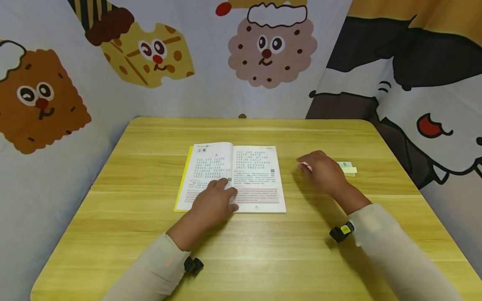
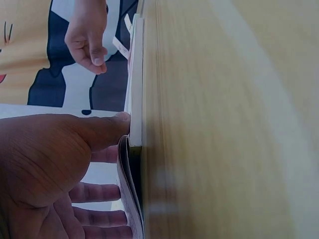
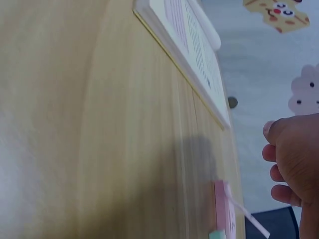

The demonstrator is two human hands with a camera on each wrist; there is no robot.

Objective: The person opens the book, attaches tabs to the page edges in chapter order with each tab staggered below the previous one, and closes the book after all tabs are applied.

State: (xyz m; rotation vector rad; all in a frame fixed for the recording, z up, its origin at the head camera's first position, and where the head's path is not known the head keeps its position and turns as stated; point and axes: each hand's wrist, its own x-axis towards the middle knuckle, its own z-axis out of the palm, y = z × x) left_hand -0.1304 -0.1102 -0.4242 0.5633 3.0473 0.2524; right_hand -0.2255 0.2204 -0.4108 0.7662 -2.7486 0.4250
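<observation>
An open book [image 1: 260, 175] with printed pages and a yellow cover edge lies on the wooden table. My left hand [image 1: 212, 202] rests across its lower middle, fingers on the left page and thumb beside the fold. In the left wrist view, that thumb [image 2: 107, 132] touches the page block while the left page curves up by the fingers. To the right of the book, my right hand [image 1: 324, 173] hovers with loosely bent fingers; nothing shows in its grasp in the wrist views. Below it lies a pink sticky-note pad [image 3: 220, 206] with one slip [image 3: 249, 219] standing up.
Green sticky notes [image 1: 344, 164] and yellow ones [image 1: 349, 170] lie on the table [image 1: 241, 259] beside the right hand. A cloth with cartoon prints [image 1: 211, 100] hangs behind the table's far edge and along its sides.
</observation>
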